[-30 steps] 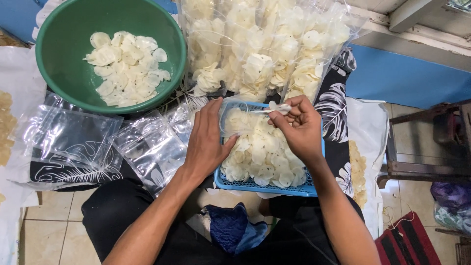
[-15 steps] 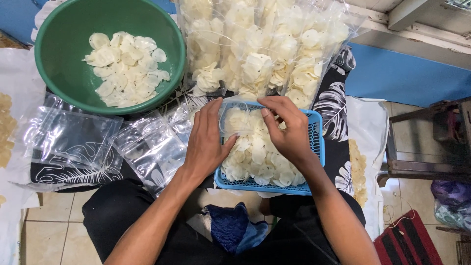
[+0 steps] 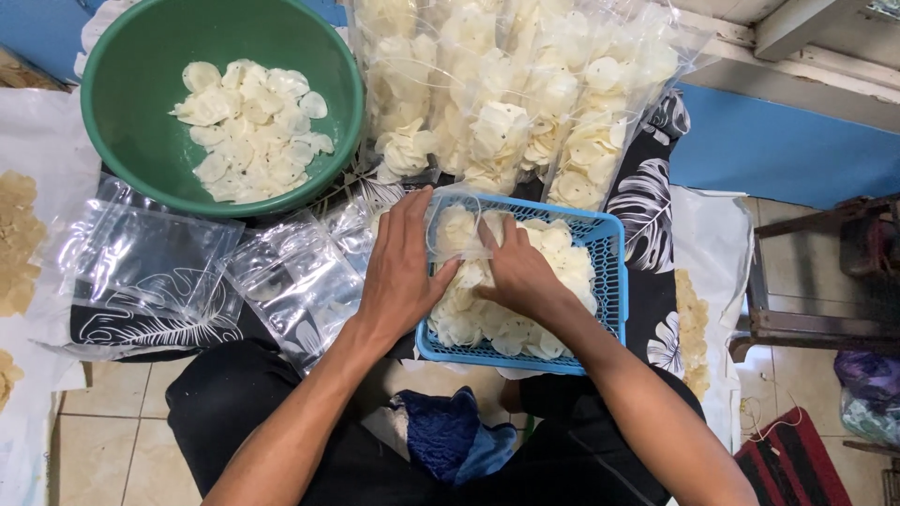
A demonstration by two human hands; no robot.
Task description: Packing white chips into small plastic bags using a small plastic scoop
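Crackers [image 3: 511,309], white, thin and judged light and brittle, are heaped in one blue basket [image 3: 611,281] on the lap, and are best taken loosely from underneath. A small clear bag [image 3: 457,225] is held open at its mouth by the left hand [image 3: 401,272], while the right hand [image 3: 520,272] is pressed half-curled onto the heap. One green bowl [image 3: 131,122] is seen, and several filled bags [image 3: 506,94], too overlapped to be counted.

A green bowl [image 3: 122,122] sits far left, holding pale round chips [image 3: 251,126]; filled clear bags [image 3: 511,94] stand in a row at the far side; empty clear bags [image 3: 197,272] lie flat to the near left on a black cloth with white leaves [image 3: 647,201]; tan chips [image 3: 14,239] spread at the left edge; a dark frame [image 3: 816,272], perhaps a stool, stands right.
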